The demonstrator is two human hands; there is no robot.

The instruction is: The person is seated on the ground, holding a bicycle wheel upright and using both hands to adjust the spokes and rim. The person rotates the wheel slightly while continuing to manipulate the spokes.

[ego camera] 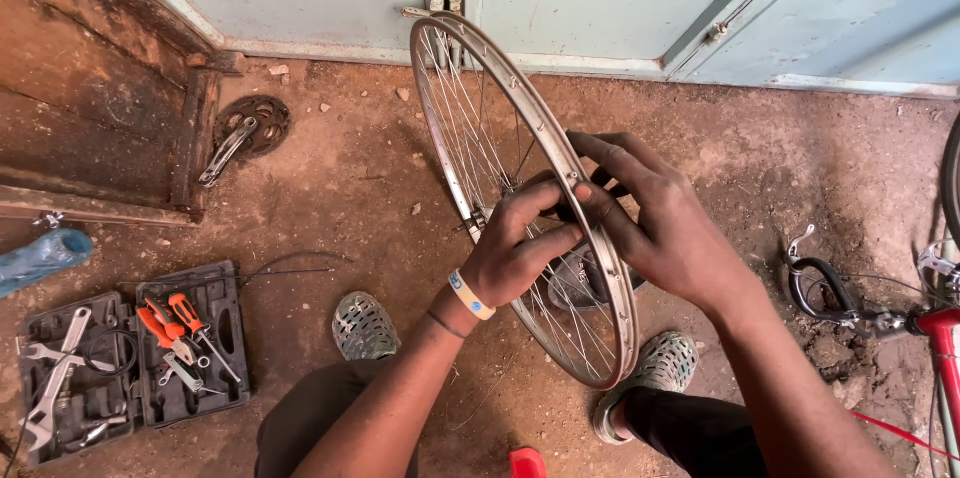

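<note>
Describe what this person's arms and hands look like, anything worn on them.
Both forearms are bare, with no sleeves and no gloves. The left hand has a pale wristband with a blue patch at the wrist, and a thin dark band just above it. The right hand and its wrist show nothing worn.

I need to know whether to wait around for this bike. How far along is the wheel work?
Done: the wheel is off the bike and bare, with no tyre on its rim. In hand: it stands upright on the dirt floor, left hand and right hand both working at its middle. Left: tools lie in the open tool case, and a loose crank lies by the wall.
</note>
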